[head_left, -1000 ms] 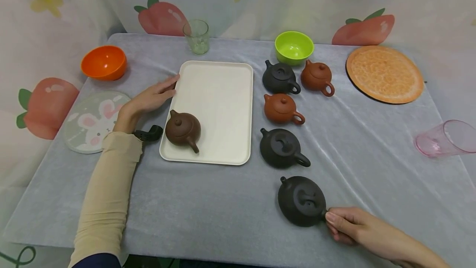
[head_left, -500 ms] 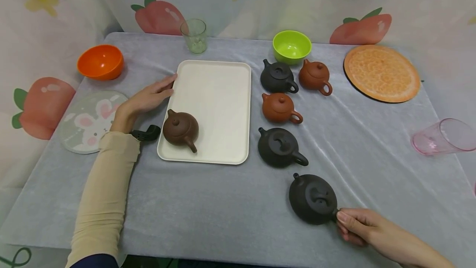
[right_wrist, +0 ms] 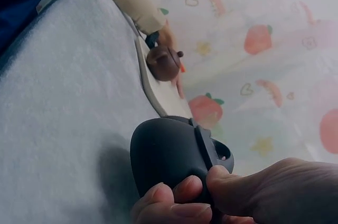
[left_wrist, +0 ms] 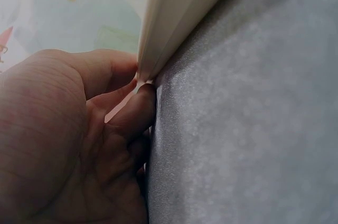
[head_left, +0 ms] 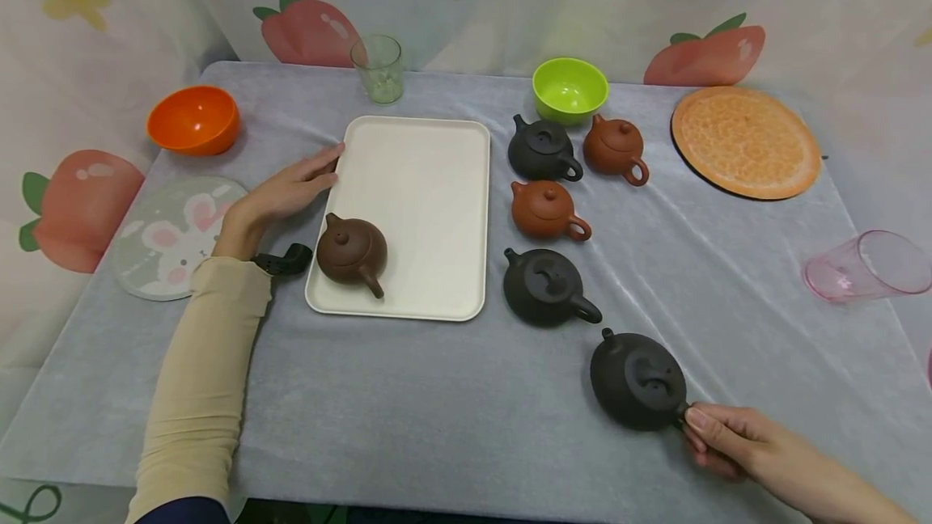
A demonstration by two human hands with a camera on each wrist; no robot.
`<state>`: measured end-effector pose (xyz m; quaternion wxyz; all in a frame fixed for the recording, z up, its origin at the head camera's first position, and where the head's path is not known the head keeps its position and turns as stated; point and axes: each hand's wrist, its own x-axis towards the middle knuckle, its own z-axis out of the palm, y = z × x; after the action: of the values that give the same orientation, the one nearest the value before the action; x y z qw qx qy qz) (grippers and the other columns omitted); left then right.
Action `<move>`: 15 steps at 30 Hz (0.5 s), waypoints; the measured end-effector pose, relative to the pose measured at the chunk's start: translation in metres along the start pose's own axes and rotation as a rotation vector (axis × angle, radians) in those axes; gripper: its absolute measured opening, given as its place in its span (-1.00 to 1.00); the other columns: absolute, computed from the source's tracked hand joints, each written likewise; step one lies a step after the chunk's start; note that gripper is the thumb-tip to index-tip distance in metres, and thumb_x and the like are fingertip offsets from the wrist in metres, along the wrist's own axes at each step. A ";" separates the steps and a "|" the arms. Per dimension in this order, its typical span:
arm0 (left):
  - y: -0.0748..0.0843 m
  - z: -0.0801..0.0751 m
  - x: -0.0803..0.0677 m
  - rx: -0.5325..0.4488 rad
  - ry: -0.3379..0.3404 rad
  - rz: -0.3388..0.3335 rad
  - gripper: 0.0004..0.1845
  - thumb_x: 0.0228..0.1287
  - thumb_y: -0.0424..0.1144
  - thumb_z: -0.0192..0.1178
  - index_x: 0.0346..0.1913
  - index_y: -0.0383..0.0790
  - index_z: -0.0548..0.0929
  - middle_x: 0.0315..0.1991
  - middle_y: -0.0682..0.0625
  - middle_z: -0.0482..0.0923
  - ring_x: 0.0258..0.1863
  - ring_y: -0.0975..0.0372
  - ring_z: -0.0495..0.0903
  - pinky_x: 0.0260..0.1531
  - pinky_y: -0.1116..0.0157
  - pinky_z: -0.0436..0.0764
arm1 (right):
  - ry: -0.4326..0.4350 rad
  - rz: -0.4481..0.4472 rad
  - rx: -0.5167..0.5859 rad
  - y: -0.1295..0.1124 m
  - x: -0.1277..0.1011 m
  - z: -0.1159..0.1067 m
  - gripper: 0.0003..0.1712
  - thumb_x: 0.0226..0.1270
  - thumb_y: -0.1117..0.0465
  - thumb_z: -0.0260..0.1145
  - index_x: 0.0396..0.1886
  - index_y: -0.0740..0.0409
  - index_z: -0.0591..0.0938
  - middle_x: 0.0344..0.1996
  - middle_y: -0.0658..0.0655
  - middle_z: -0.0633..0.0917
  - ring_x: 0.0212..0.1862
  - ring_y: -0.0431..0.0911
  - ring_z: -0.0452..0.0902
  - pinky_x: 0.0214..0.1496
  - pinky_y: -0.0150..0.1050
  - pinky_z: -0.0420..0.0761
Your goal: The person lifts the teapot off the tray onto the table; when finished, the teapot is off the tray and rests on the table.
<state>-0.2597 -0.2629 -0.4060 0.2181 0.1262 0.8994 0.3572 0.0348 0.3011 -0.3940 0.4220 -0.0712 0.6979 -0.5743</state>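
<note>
At the near right edge of the grey cloth-covered table (head_left: pixel 437 395), the right hand (head_left: pixel 735 439) curls its fingers and thumb around the handle of a flat, dark charcoal clay teapot (head_left: pixel 638 379), which sits on the cloth with its spout pointing away; the right wrist view shows the fingertips (right_wrist: pixel 185 195) pinched on that handle beside the pot's dark body (right_wrist: pixel 163 155). Just beyond it stands a second black clay teapot (head_left: pixel 546 287), apart from the first; further on a reddish-brown clay teapot (head_left: pixel 544 210), then a third black teapot (head_left: pixel 541 150) just beside another reddish-brown teapot (head_left: pixel 615 149). To the left lies a cream rectangular plastic tray (head_left: pixel 415 209); a dark brown round teapot (head_left: pixel 352 251) sits in its near left corner. The left hand (head_left: pixel 287 192), in a beige sleeve (head_left: pixel 200 378), lies with its fingers nearly straight against the tray's left rim; the left wrist view shows a fingertip (left_wrist: pixel 134 113) touching under the tray's edge (left_wrist: pixel 174 23). A round rabbit-print mat (head_left: pixel 171 234) lies left of that arm; a tipped pink plastic cup (head_left: pixel 866 265) lies far right. At the back stand an orange bowl (head_left: pixel 192 120), a clear glass tumbler (head_left: pixel 379 69), a lime green bowl (head_left: pixel 570 90) and a round orange woven mat (head_left: pixel 746 142).
</note>
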 end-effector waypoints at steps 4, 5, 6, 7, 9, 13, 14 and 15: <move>-0.001 0.000 0.000 -0.002 0.000 0.007 -0.35 0.55 -0.02 -0.12 0.57 0.05 -0.07 0.58 -0.09 -0.19 0.56 0.02 -0.31 0.49 -0.06 -0.34 | 0.019 0.043 -0.009 0.000 -0.002 -0.005 -0.58 0.65 0.25 -0.30 -0.38 0.32 0.39 -0.60 0.35 0.20 -0.54 0.14 0.08 -0.61 -0.14 0.12; -0.001 0.000 0.000 -0.004 -0.001 0.007 -0.35 0.55 -0.02 -0.12 0.56 0.05 -0.07 0.58 -0.09 -0.19 0.56 0.03 -0.31 0.50 -0.06 -0.34 | 0.026 0.046 -0.012 0.001 -0.003 -0.006 -0.58 0.65 0.25 -0.30 -0.38 0.32 0.39 -0.59 0.35 0.21 -0.53 0.14 0.09 -0.61 -0.14 0.12; -0.001 0.000 0.001 -0.003 -0.002 0.009 -0.35 0.55 -0.01 -0.12 0.56 0.05 -0.07 0.58 -0.09 -0.19 0.56 0.03 -0.31 0.49 -0.05 -0.35 | 0.028 0.050 -0.008 0.001 -0.003 -0.008 -0.57 0.66 0.24 -0.30 -0.38 0.33 0.38 -0.58 0.35 0.21 -0.53 0.14 0.09 -0.61 -0.14 0.12; -0.002 0.000 0.001 -0.002 -0.003 0.010 -0.35 0.55 -0.01 -0.12 0.56 0.05 -0.07 0.58 -0.09 -0.19 0.56 0.03 -0.31 0.49 -0.05 -0.35 | 0.029 0.051 -0.006 0.001 -0.003 -0.009 -0.57 0.66 0.24 -0.31 -0.38 0.33 0.38 -0.58 0.35 0.21 -0.53 0.14 0.08 -0.60 -0.14 0.11; -0.002 0.000 0.001 -0.001 -0.002 0.010 -0.35 0.55 -0.01 -0.13 0.56 0.05 -0.07 0.58 -0.09 -0.19 0.56 0.03 -0.32 0.49 -0.05 -0.36 | 0.037 0.059 -0.003 0.001 -0.004 -0.012 -0.57 0.66 0.24 -0.31 -0.37 0.34 0.38 -0.57 0.34 0.22 -0.51 0.14 0.09 -0.60 -0.13 0.11; -0.001 0.000 0.001 0.003 0.001 0.015 -0.35 0.55 -0.02 -0.12 0.56 0.05 -0.07 0.58 -0.10 -0.19 0.56 0.01 -0.31 0.49 -0.07 -0.33 | 0.061 0.084 -0.008 0.000 -0.005 -0.018 -0.57 0.66 0.20 -0.30 -0.37 0.35 0.36 -0.55 0.31 0.23 -0.49 0.13 0.12 -0.58 -0.15 0.11; -0.001 0.000 0.001 0.004 0.000 0.015 -0.35 0.55 -0.02 -0.12 0.56 0.05 -0.06 0.58 -0.10 -0.19 0.56 0.00 -0.31 0.49 -0.07 -0.33 | 0.066 0.091 -0.011 0.000 -0.005 -0.019 -0.56 0.66 0.19 -0.30 -0.36 0.36 0.36 -0.55 0.30 0.24 -0.48 0.12 0.12 -0.58 -0.15 0.12; -0.001 0.000 0.001 0.004 -0.001 0.014 -0.35 0.55 -0.02 -0.12 0.56 0.05 -0.06 0.58 -0.10 -0.19 0.56 0.00 -0.31 0.49 -0.07 -0.32 | 0.068 0.097 -0.008 -0.001 -0.005 -0.020 -0.56 0.66 0.19 -0.29 -0.36 0.37 0.36 -0.55 0.30 0.24 -0.48 0.13 0.13 -0.58 -0.14 0.11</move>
<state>-0.2606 -0.2630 -0.4069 0.2156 0.1330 0.8991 0.3569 0.0243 0.3188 -0.3913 0.4250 -0.0196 0.7167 -0.5526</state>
